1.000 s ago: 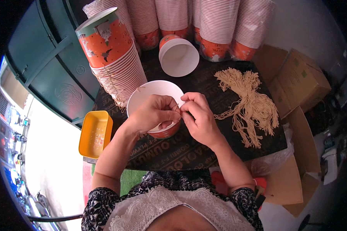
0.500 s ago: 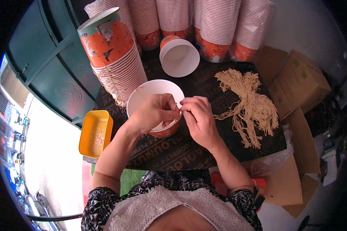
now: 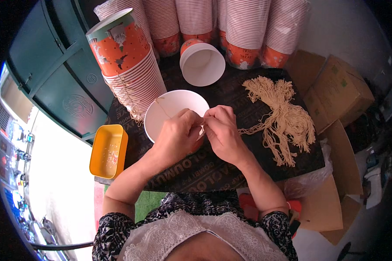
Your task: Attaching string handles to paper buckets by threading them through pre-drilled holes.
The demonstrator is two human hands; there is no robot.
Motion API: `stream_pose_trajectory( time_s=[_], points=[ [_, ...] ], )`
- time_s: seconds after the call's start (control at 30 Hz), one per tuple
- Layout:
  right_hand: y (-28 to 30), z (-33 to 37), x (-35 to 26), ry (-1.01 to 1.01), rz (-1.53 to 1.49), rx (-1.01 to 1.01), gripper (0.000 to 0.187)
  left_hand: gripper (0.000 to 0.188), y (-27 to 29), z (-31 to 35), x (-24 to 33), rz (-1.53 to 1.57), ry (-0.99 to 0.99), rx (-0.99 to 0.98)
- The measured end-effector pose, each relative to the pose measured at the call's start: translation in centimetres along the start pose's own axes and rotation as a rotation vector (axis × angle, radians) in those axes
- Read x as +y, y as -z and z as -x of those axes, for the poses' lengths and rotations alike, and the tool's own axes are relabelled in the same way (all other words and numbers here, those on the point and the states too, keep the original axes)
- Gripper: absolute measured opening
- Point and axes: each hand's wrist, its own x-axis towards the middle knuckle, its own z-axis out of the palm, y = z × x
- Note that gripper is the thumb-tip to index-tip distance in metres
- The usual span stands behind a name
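Note:
A paper bucket [image 3: 183, 99], white inside and orange outside, stands open end up on the dark table before me. My left hand [image 3: 178, 132] is closed over its near right rim, fingertips pinching a thin beige cord [image 3: 163, 107]. The cord's loose end runs up across the inside wall to the far left rim. My right hand [image 3: 223, 130] is closed at the outside of the same rim, its fingertips meeting the left ones on the cord. The exact spot of the pinch is partly hidden by my fingers.
A bundle of beige cords [image 3: 292, 119] lies to the right. A tall stack of buckets [image 3: 133, 82] with cords hanging stands at the left, near a yellow tray [image 3: 94, 152] holding small bits. More nested buckets [image 3: 202, 67] lie behind; wrapped stacks [image 3: 248, 26] line the back. Cardboard boxes [image 3: 344, 89] stand right.
My left hand has turned knuckles up and its fingers have closed in toward the right hand's fingertips. More of the cord now shows inside the bucket.

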Motion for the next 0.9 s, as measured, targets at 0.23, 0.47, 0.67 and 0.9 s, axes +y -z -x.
stream_pose_trajectory(
  time_s=[0.23,0.47,0.67,0.9],
  points=[
    [0.2,-0.1,0.1,0.004,-0.029,-0.030,0.013,0.013,0.0,0.5,0.1,-0.142,0.031,-0.012],
    [0.4,0.0,0.4,-0.071,-0.136,-0.067,0.016,0.012,0.2,0.3,0.4,-0.150,-0.012,-0.036],
    [0.6,0.4,0.2,-0.098,-0.243,-0.021,0.011,0.012,0.7,0.0,0.2,0.068,0.144,-0.090],
    [0.7,0.9,-0.7,-0.101,-0.204,0.018,0.010,0.012,1.1,-0.4,-0.6,0.184,0.234,-0.161]
  ],
)
